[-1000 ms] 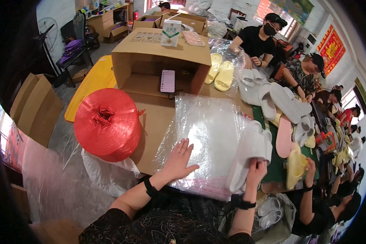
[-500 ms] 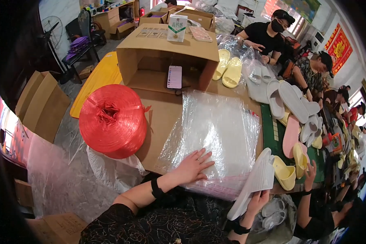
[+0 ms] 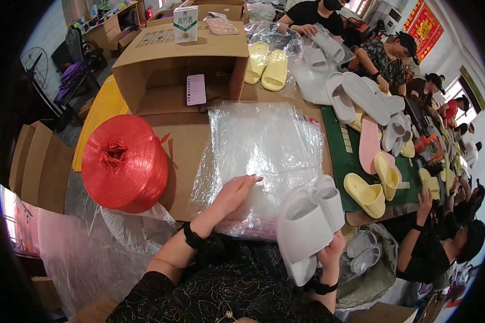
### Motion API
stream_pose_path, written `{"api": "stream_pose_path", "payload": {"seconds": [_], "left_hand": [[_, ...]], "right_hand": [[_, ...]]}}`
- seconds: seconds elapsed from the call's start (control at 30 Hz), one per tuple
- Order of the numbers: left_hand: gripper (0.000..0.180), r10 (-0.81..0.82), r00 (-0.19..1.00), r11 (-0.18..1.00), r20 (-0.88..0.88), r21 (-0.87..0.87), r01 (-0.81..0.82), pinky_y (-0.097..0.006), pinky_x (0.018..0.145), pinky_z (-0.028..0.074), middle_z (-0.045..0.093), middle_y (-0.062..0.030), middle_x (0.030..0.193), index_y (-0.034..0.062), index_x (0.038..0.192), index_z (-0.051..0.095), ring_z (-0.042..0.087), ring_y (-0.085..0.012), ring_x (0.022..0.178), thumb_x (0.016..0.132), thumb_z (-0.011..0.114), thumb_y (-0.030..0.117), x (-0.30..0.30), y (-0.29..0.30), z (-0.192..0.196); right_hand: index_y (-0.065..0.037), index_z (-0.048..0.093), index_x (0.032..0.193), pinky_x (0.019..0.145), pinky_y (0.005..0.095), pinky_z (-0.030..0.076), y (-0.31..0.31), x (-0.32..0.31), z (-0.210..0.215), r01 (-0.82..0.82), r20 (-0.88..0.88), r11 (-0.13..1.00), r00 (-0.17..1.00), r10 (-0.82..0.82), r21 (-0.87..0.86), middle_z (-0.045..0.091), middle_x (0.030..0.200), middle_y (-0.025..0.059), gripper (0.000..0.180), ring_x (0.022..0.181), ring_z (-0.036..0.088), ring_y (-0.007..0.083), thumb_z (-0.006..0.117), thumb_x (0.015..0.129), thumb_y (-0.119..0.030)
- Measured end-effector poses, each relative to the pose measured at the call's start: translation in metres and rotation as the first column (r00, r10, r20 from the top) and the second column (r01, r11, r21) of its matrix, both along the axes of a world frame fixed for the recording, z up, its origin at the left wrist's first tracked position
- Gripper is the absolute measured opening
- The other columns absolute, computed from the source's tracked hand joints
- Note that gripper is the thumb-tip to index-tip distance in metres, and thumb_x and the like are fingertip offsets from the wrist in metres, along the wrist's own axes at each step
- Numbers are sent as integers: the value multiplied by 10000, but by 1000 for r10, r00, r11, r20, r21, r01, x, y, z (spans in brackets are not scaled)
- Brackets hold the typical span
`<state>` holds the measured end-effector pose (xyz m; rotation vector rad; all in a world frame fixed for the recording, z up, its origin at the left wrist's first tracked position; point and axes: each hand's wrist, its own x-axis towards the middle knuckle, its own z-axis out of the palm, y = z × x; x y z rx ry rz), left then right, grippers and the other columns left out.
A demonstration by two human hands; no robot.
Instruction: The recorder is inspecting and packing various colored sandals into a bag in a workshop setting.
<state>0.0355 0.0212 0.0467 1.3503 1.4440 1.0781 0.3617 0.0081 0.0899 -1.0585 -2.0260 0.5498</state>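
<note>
My left hand [image 3: 236, 195] lies on a stack of clear plastic bags [image 3: 264, 134], its fingers stretched out toward the right. A crease runs across the top bag from the fingertips. My right hand [image 3: 331, 248] grips a pair of white slippers [image 3: 306, 223] by their lower side, tilted up over the front right corner of the stack. The slippers' toe straps and openings face up, and the two overlap. Part of my right hand's fingers is hidden behind them.
A big roll of red plastic twine [image 3: 126, 164] stands left of the bags. Behind are an open cardboard box [image 3: 183, 48] with a phone [image 3: 196, 90] and bagged yellow slippers [image 3: 275, 70]. Loose slippers [image 3: 366, 102] cover a green mat [image 3: 337, 156] at right. Co-workers [image 3: 388, 59] work along the table.
My right hand has turned the white slippers, so their openings now show instead of the side. My left hand's spread fingers have drawn together on the bags. The whole view has shifted.
</note>
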Motion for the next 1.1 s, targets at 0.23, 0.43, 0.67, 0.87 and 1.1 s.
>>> {"api": "stream_pose_path", "payload": {"seconds": [0.23,0.43,0.67,0.87,1.1], "left_hand": [[411,87,996,995,-7,-49,-87,-342,998,462,666,-174,1239,63,1267,657,625,-279,1152,1033,474,347,5,0,12],[312,13,999,1000,-50,11,-13,-295,1001,474,680,-127,1246,15,1219,674,633,-204,1153,978,622,207,3,-6,1],[309,101,993,995,-64,17,-100,-334,937,507,701,-151,1174,8,1170,692,651,-231,1101,982,611,240,9,2,8],[368,6,969,977,-246,209,47,-398,1026,446,638,-179,1277,29,1234,660,583,-337,1198,1006,522,283,15,-3,21],[376,-158,809,833,-566,364,417,-447,1153,331,455,-137,1507,78,1332,605,372,-380,1413,1002,488,216,19,-21,42]], "right_hand": [[-49,717,1041,768,399,549,-6,-13,3,-149,137,981,977,166,-123,686,999,147,364,884,674,355,756,682,-92],[14,710,1071,919,407,493,-5,14,4,135,-67,990,988,-137,-32,668,1188,222,314,1088,650,358,711,788,-122],[-3,710,1075,877,408,520,-17,30,1,174,50,985,984,-173,-14,678,1143,194,331,1062,653,371,732,766,-118],[-23,683,943,670,424,522,-13,-10,11,13,317,987,948,39,-162,636,888,148,224,792,644,363,745,780,-163],[-14,620,817,645,470,500,5,-46,-2,-94,336,994,936,105,-49,610,849,153,210,766,620,387,709,832,-204]]}}
